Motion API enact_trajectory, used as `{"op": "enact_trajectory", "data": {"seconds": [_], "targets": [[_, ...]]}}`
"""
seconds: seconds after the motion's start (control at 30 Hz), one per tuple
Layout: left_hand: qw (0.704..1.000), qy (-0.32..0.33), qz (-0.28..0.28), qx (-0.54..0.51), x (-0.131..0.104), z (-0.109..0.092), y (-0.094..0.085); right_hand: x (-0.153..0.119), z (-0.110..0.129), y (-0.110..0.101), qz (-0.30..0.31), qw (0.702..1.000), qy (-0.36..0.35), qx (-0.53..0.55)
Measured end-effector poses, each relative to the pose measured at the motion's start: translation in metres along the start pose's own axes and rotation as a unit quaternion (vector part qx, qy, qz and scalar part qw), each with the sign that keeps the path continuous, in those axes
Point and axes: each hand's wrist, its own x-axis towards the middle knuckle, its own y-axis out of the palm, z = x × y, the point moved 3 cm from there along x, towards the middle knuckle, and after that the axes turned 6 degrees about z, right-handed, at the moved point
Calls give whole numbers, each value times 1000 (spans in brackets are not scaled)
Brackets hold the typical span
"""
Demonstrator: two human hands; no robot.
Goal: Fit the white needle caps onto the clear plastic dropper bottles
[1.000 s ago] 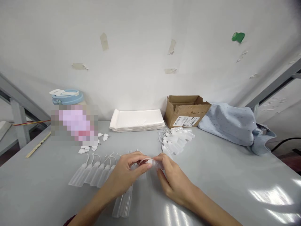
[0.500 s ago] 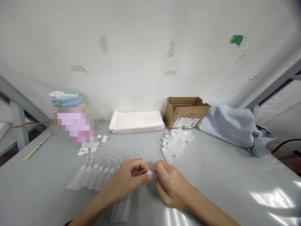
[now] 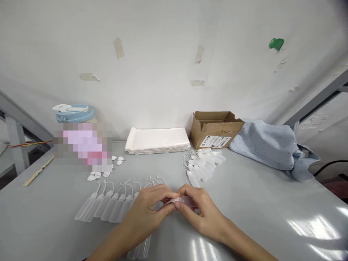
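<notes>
Between my hands, above the front middle of the table, is a small translucent plastic bottle (image 3: 187, 201) lying sideways. My right hand (image 3: 208, 212) wraps its fingers round the bottle's body, thumb near the neck. With thumb and fingertips, my left hand (image 3: 148, 206) pinches the white neck end, whose details the fingers partly hide. Left of and partly under my left hand lies a row of similar bottles (image 3: 108, 206) with thin curved cap strips. A few more bottles (image 3: 143, 248) show below my left wrist. Beyond my right hand, several bottles (image 3: 202, 165) lie in a pile.
At the back are a stack of white padded envelopes (image 3: 159, 139), an open cardboard box (image 3: 217, 132) and a light blue cloth (image 3: 263, 145). Small white tips (image 3: 95, 175) lie at the left, beside a blurred-out patch and a blue lid (image 3: 74, 114). A yellowish strip (image 3: 39, 171) lies further left.
My right hand has turned and shifted slightly, so more of the bottle's body now shows. My left fingers have closed in at its neck. The camera view has shifted slightly.
</notes>
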Motion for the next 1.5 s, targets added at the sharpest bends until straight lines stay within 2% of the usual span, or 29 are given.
{"op": "enact_trajectory", "data": {"seconds": [0.13, 0.23, 0.37, 0.47, 0.53, 0.73, 0.9, 1.1, 1.33, 1.43, 1.5], "targets": [[997, -67, 24, -36, -1, 0, -1, -1, 2, -3, -4, 1000, 7, 18], [997, -73, 18, -19, -2, 1, -1, 2, -2, -3, 5, 998, 27, 63], [999, -8, 21, 39, 0, 3, 2, 6, -12, -1, 14, 990, 64, 129], [997, 43, -6, 61, 1, 3, 1, 6, -12, -1, 4, 988, 64, 143], [998, 37, -14, 55, 0, 2, -1, 5, -10, -2, -6, 990, 55, 129], [998, -53, 5, 22, -2, 2, -3, 2, -2, -2, -18, 999, 27, 40], [999, -10, 12, 44, -2, 1, 1, 3, -5, 1, -27, 999, 34, -4], [993, 77, -22, 81, -4, -2, 1, 4, -7, 0, -32, 997, 59, 29], [999, -29, 3, 35, -2, 2, 1, 2, -5, 5, -41, 998, -11, -39], [999, -30, 13, 37, -2, 3, 4, 1, -8, 7, -29, 998, -13, -54], [999, -8, 3, 52, -4, 4, 7, 1, -10, 7, -18, 999, 5, -50]]}}
